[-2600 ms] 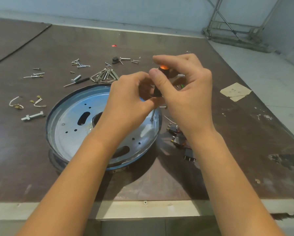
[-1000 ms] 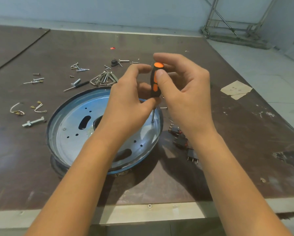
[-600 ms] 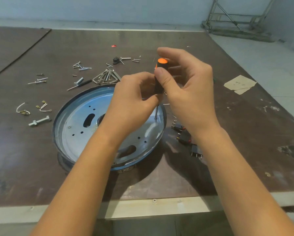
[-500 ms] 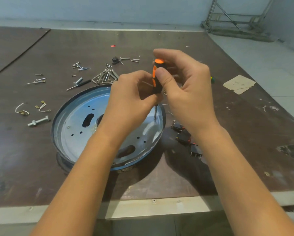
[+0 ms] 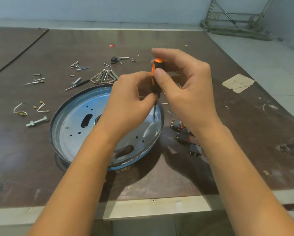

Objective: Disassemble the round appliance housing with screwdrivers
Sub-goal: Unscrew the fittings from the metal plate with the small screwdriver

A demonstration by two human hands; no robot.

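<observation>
the round housing (image 5: 71, 126) is lying on the brown counter (image 5: 245, 167), open side up, a bit left of the middle and near the front edge. its inside is shiny metal w/ small holes and two oval slots. a small label strip is showing at its front rim, but the writing is too small to read.

the screwdriver (image 5: 155, 77), black w/ orange stripes, is standing almost upright, its tip touching the housing floor close to the right rim. the right hand (image 5: 188, 89) is pinching the top of the handle btw thumb and fingers, so its grip is clamped on the screwdriver. the left hand (image 5: 130, 103) is closing around the lower end of the handle, where the shaft begins; its grip is clamped there too.

on the counter behind the housing, loose screws (image 5: 79, 66), a bunch of metal clips (image 5: 103, 77) and a thin black-handled tool (image 5: 77, 84) are lying. at the left are two short wires w/ terminals (image 5: 31, 109) and a bolt (image 5: 37, 121). just right of the housing, partly under the right wrist, some black switches (image 5: 195, 149) are lying. a paper scrap (image 5: 238, 82) is sitting at far right; marks on it are not readable.
</observation>
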